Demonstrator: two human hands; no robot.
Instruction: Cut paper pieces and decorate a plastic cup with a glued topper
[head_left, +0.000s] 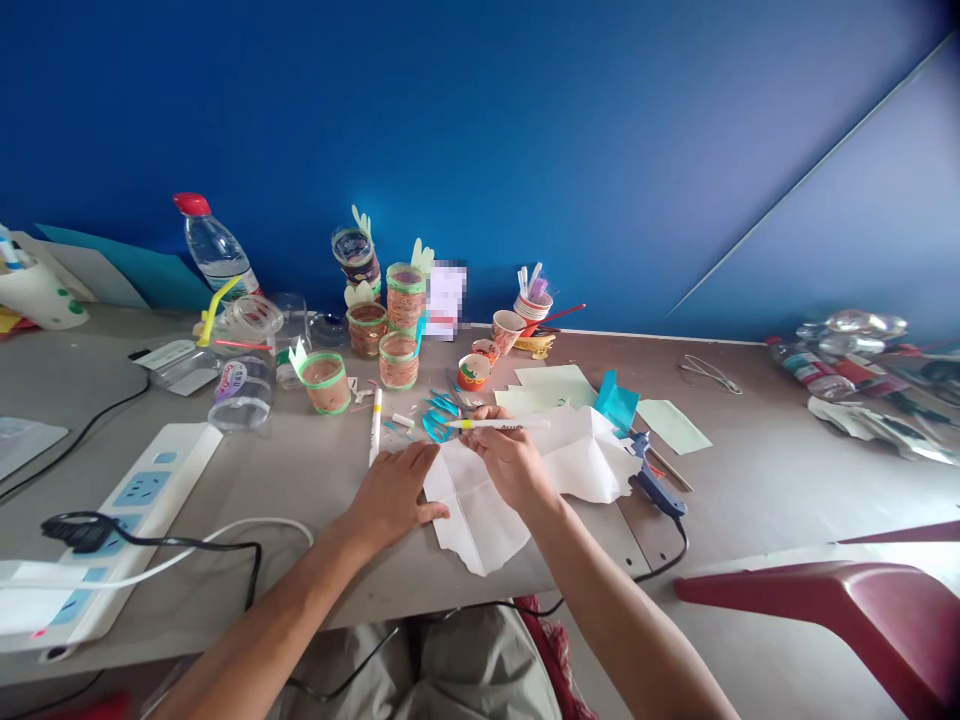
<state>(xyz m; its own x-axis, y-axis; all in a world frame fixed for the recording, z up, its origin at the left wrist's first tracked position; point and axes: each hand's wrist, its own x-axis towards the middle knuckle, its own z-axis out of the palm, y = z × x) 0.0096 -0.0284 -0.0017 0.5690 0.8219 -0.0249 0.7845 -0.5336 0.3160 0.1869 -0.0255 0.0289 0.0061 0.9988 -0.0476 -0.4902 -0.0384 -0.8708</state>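
Note:
My right hand point(508, 455) is closed around a white acrylic marker point(525, 425) with a yellow band, held nearly level above a creased white sheet of paper point(480, 520). My left hand point(397, 490) lies on the table at the sheet's left edge, fingers stretched out and thumb apart, with the thumb touching the paper. Another white marker point(376, 425) lies just beyond my left fingers. Blue paper scraps point(438, 425) are scattered past the marker tip. To the right, a blue glue gun point(660, 487) lies beside the crumpled end of the paper.
Several decorated cups, one of them a green-rimmed cup point(327, 384), stand at the back. Paper cups point(507, 330) are beside them. A power strip point(142, 520) with cables lies at the left, near clear plastic cups point(241, 392) and a red-capped bottle point(214, 245). A red chair point(847, 600) stands right.

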